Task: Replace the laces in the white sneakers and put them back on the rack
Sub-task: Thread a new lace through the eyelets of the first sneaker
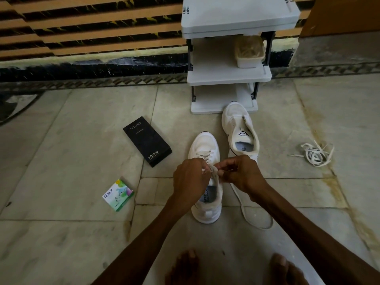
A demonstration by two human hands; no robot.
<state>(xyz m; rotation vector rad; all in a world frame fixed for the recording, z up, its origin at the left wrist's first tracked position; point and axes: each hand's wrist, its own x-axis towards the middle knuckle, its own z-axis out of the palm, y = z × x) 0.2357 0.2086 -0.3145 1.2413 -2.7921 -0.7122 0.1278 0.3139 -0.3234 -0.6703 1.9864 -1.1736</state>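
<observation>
Centrally, left hand (190, 177) and right hand (240, 173) both pinch a flat white lace (253, 219), seemingly at the top eyelets of the mesh sneaker (205, 145). Slack loops at 4 o'clock. Unlaced second sneaker (236, 120) at 1 o'clock, toe by the grey plastic rack (226, 77). Tangled lace pile (314, 154) at 3 o'clock.

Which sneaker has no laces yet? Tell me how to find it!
Find the tall white shoe rack. Right in front of its bottom shelf lies a white sneaker, toe toward the rack. Unlike the nearer sneaker, whose lace the left hand and right hand pinch, it has no laces and its tongue shows a dark logo.
</observation>
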